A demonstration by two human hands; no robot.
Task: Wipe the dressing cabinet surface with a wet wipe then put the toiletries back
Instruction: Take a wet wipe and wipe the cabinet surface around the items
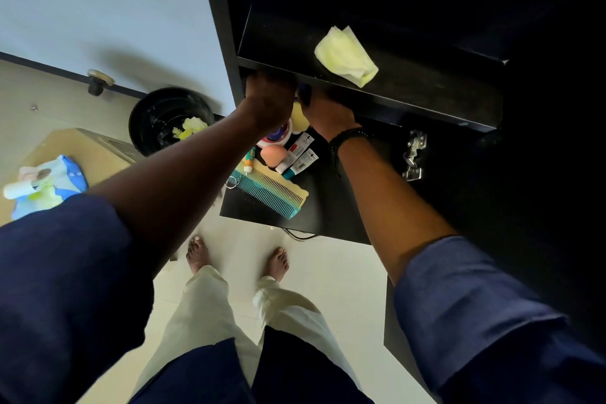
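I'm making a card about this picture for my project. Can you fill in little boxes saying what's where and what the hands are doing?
upper shelf: crumpled yellow-green wipe lies on it
lower shelf: comb, two small tubes, peach sponge
left hand: under the upper shelf edge, closed around something hidden
right hand: beside it, gripping a dark item, unclear what
bin: on the floor, used wipes inside
wipe pack: on a tan box, left
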